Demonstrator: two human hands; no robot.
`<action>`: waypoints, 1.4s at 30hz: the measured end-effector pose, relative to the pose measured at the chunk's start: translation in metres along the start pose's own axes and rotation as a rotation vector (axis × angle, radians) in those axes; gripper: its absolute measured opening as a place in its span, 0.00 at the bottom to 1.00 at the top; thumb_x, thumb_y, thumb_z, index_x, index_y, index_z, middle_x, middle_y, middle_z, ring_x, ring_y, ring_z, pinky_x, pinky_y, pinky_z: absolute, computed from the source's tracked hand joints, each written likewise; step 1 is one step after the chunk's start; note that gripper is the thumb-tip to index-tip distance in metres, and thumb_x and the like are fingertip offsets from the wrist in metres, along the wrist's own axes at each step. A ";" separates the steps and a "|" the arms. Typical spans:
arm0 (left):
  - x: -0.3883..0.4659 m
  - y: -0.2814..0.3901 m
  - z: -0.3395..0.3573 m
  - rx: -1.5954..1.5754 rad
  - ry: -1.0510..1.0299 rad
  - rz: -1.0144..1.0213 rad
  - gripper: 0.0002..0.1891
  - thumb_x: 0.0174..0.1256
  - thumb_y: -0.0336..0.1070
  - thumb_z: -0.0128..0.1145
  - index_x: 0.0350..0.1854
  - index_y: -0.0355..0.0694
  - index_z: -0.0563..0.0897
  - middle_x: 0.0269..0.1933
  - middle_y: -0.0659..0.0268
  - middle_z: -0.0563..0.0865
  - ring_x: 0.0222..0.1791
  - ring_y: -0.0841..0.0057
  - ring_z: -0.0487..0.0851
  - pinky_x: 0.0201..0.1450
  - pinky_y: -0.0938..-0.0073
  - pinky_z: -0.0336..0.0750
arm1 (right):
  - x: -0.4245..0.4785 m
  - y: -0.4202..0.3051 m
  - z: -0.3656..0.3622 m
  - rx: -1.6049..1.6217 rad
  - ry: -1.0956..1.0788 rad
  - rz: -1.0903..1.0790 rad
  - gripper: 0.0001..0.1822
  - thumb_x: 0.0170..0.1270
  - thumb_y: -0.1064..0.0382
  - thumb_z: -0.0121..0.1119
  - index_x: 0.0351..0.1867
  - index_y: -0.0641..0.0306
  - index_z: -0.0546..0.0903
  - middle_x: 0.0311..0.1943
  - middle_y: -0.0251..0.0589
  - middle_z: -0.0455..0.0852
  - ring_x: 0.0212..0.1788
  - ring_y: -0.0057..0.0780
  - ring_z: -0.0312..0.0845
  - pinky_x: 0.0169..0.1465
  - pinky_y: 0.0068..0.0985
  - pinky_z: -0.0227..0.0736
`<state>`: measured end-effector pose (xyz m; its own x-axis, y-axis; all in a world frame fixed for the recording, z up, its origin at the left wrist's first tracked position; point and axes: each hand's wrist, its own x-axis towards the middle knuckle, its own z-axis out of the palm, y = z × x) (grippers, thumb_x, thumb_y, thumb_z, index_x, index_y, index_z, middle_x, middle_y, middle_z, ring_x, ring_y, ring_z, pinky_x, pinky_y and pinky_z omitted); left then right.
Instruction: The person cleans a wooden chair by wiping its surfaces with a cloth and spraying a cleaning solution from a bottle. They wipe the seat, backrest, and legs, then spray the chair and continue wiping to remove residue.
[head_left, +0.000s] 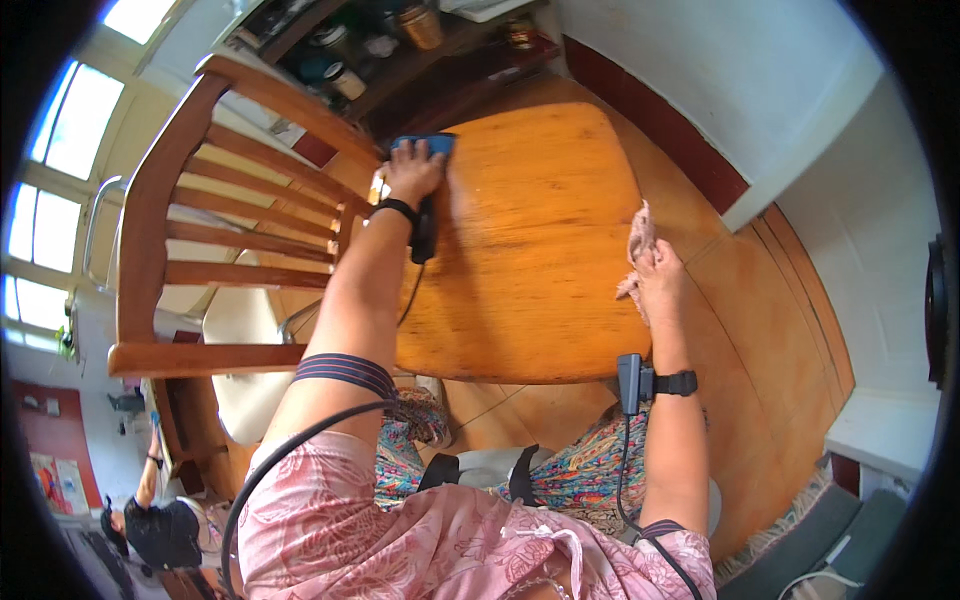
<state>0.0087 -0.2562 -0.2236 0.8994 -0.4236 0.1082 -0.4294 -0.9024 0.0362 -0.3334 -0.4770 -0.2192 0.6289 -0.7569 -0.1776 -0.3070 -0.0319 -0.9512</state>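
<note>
My left hand (415, 178) rests on a blue hand-held block or tool (435, 144) at the far left of a wooden chair seat (540, 247), near the backrest. The hand covers much of that tool, so its exact kind is unclear. A black corded piece (424, 236) sits along my left wrist; whether it joins the tool cannot be told. My right hand (660, 274) grips a crumpled pink cloth (641, 236) at the seat's right edge. The seat's orange-brown surface shows grain and darker marks.
The slatted chair backrest (244, 232) rises at left. Behind stands a shelf (442, 56) with jars. A white wall (697, 82) borders the right side. Cables run along both my arms. A cream chair (240, 322) and another person (161, 532) are at left.
</note>
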 end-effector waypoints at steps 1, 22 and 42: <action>0.009 -0.007 0.004 -0.011 -0.027 -0.031 0.30 0.63 0.58 0.35 0.64 0.46 0.62 0.67 0.53 0.57 0.67 0.52 0.52 0.64 0.43 0.46 | -0.003 0.003 0.000 0.062 -0.001 0.044 0.12 0.57 0.62 0.50 0.40 0.65 0.76 0.25 0.49 0.81 0.25 0.39 0.79 0.28 0.32 0.71; -0.307 0.042 -0.051 -0.251 0.015 0.562 0.28 0.57 0.44 0.49 0.61 0.37 0.65 0.63 0.53 0.64 0.65 0.52 0.57 0.66 0.52 0.47 | -0.004 -0.011 -0.007 0.022 0.042 -0.045 0.12 0.57 0.59 0.49 0.32 0.67 0.77 0.16 0.40 0.76 0.13 0.27 0.73 0.18 0.24 0.67; -0.328 0.025 -0.052 -0.109 0.058 0.567 0.35 0.48 0.34 0.60 0.62 0.36 0.62 0.65 0.53 0.62 0.66 0.54 0.57 0.66 0.56 0.51 | -0.005 -0.015 -0.007 -0.046 0.026 -0.107 0.12 0.57 0.60 0.48 0.34 0.67 0.76 0.17 0.41 0.77 0.14 0.27 0.75 0.18 0.24 0.67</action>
<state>-0.3014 -0.1358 -0.2069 0.5215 -0.8308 0.1945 -0.8516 -0.5209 0.0584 -0.3366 -0.4775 -0.2025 0.6411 -0.7644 -0.0682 -0.2715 -0.1427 -0.9518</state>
